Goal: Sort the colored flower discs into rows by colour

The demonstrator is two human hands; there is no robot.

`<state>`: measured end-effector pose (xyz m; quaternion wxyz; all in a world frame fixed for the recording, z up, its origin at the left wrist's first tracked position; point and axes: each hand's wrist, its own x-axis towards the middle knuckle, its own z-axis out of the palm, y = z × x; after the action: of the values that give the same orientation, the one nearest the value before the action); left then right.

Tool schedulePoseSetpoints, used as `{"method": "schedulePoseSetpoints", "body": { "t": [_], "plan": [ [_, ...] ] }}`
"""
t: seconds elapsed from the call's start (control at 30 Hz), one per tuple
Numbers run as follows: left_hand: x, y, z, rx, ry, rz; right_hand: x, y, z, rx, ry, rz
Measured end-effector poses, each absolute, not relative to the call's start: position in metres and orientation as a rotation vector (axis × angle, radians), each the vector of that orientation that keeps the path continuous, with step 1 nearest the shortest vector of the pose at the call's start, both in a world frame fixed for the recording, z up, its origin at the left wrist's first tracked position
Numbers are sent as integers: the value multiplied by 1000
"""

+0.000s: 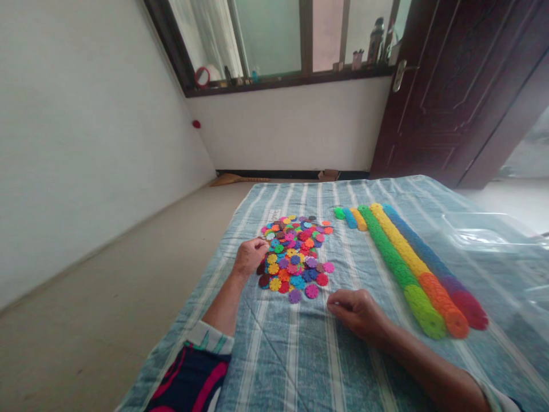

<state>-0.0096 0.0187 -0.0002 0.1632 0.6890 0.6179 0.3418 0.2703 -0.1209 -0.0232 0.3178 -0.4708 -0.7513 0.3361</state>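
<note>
Left hand point(252, 256) nearly closed, thumb and fingertips together at the left edge of the disc pile point(294, 254); cannot tell whether a disc is pinched. Right hand point(354, 309) loosely curled just beside the pile, grip hidden. Longer disc rows point(401, 246) lie on their sides at right, grouped by colour, presumably to keep shades apart. Discs: thin, round, notched, apparently plastic. Striped cloth point(274, 355) beneath, wrinkled, woven-looking.

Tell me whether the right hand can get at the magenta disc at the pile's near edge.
Probably yes: the right hand is just beside the magenta disc, with only striped cloth showing between them.
</note>
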Motion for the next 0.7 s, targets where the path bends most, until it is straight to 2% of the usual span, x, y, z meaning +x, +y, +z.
{"method": "schedulePoseSetpoints", "body": {
  "t": [0.37, 0.7],
  "plan": [
    [-16, 12, 23, 2244, 1558, 584, 271, -121, -26, -1261, -2014, 879],
    [-10, 13, 24, 2275, 1519, 636, 270, -120, -23, -1257, -2015, 864]
  ]
}}
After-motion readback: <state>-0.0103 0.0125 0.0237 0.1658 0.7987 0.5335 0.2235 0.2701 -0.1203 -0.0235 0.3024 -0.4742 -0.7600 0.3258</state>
